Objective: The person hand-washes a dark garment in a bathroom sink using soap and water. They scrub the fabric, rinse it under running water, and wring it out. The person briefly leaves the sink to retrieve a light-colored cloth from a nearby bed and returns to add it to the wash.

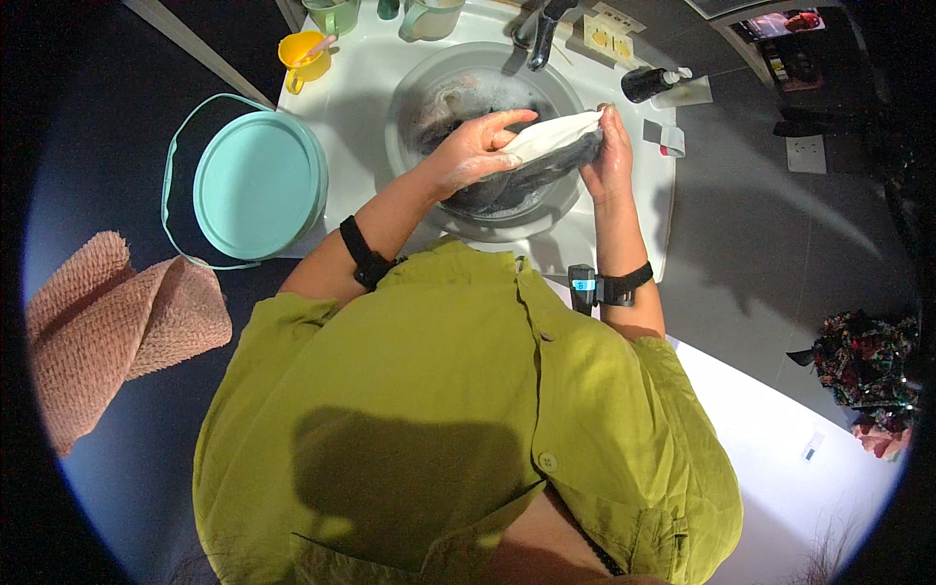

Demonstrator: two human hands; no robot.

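Observation:
Both hands hold a wet cloth (pixel 557 137), white along its upper edge and dark below, stretched over a round grey basin (pixel 401 157). My left hand (pixel 479 150) grips its left end, with the index finger reaching out past the white edge. At the other end, my right hand (pixel 613 157) pinches the cloth between thumb and fingers. Under it, dark soaked fabric (pixel 486 197) and foamy water (pixel 504 88) fill the basin. A paler piece of fabric (pixel 453 106) shows through the suds at the back left.
The basin stands in a white washbasin (pixel 344 146) below a metal tap (pixel 541 40). Left are a turquoise lidded bucket (pixel 259 183), a yellow cup (pixel 303 58) and a pink towel (pixel 110 336). A dark pump bottle (pixel 643 85) and a tube (pixel 687 93) lie right.

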